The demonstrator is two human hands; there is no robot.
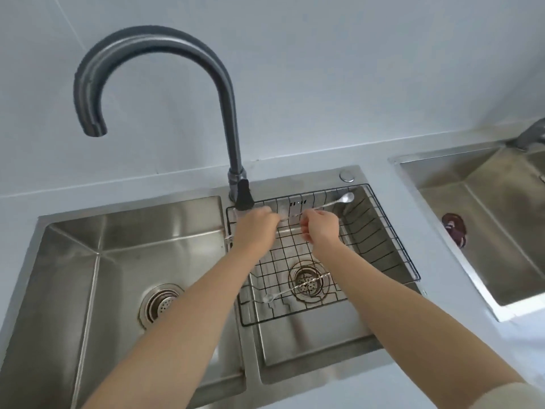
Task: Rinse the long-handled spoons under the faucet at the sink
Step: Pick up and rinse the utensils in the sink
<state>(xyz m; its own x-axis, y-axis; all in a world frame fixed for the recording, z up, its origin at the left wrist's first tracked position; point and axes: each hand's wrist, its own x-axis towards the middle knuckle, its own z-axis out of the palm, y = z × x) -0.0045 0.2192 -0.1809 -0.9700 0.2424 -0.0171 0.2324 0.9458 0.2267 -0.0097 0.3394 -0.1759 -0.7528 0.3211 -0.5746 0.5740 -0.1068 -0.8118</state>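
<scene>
A long-handled metal spoon (333, 203) is held over the right basin, bowl pointing up and right. My right hand (320, 227) pinches its twisted handle. My left hand (258, 225) meets the handle's other end from the left, just below the faucet's black lever (244, 193). A second long-handled spoon (295, 289) lies in the black wire basket (392, 243), across the drain. The grey gooseneck faucet (227, 107) arches to the left, with its spout (95, 131) over the left basin. No water is visible.
The left basin (124, 261) has a round drain strainer (160, 304). A second sink (486, 231) at the right holds a dark reddish object (454, 228). A round button (347, 176) sits on the sink deck. The pale countertop surrounds the basins.
</scene>
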